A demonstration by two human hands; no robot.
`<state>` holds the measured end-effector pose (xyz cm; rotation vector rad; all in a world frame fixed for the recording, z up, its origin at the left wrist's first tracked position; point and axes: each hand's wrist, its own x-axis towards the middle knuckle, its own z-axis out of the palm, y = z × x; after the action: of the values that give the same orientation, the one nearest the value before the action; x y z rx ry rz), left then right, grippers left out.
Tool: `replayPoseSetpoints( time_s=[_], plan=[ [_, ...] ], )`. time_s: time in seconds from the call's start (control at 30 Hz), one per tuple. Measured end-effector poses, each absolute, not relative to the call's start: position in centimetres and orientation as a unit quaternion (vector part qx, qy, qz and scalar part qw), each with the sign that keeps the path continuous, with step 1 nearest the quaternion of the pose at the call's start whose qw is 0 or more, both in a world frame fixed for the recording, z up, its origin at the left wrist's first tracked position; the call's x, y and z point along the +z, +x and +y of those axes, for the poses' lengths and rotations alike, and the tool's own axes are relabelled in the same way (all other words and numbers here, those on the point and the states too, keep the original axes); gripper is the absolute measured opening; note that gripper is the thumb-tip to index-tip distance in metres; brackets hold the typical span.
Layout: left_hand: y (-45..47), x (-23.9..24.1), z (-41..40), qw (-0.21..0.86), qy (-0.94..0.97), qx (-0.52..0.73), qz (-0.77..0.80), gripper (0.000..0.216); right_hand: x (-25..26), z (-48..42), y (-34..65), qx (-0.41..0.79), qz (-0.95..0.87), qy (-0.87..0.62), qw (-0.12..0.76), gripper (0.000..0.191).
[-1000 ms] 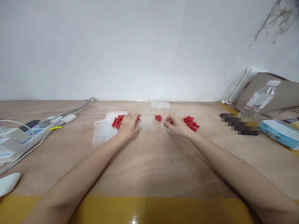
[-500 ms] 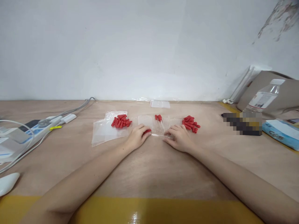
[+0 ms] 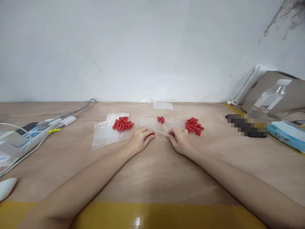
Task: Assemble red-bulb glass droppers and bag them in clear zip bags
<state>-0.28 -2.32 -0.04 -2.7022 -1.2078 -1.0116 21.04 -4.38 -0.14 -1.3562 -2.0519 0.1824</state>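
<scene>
My left hand pinches a red rubber cap at its fingertips. My right hand pinches the other end of a thin clear glass tube that runs between the two hands. Just behind them lies a row of clear tubes on the wooden table. One pile of red caps sits left of the row on a clear zip bag. Another pile of red caps lies to the right. A few capped tubes rest in the middle of the row.
A power strip with grey cables lies at the left, a white object near the left edge. A small clear bag lies by the wall. At right stand a plastic bottle, a cardboard box and a blue pack.
Both hands drew back from the row of tubes toward me, the left with a red cap and the right with a clear tube, and now hold them end to end.
</scene>
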Motion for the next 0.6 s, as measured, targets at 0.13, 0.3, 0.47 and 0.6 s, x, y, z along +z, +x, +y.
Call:
replayPoseSetpoints(
  time_s=[0.13, 0.3, 0.47, 0.6],
  plan=[
    [-0.02, -0.01, -2.58, -0.016, -0.865, -0.339, -0.369, 0.022, 0.0, -4.54, 20.67, 0.083, -0.809, -0.488, 0.317, 0.013],
    [0.18, 0.17, -2.97, -0.036, -0.861, -0.352, -0.366, 0.021, 0.2, -4.66, 20.68, 0.11, -0.829, -0.435, 0.335, 0.018],
    [0.15, 0.22, -2.85, -0.043, -0.853, -0.366, -0.37, 0.019, 0.05, -4.59, 20.9, 0.09, -0.823, -0.421, 0.37, 0.023],
    [0.14, 0.22, -2.74, -0.053, -0.853, -0.371, -0.362, 0.019, 0.16, -4.59, 20.8, 0.088, -0.818, -0.424, 0.378, 0.023]
  ],
)
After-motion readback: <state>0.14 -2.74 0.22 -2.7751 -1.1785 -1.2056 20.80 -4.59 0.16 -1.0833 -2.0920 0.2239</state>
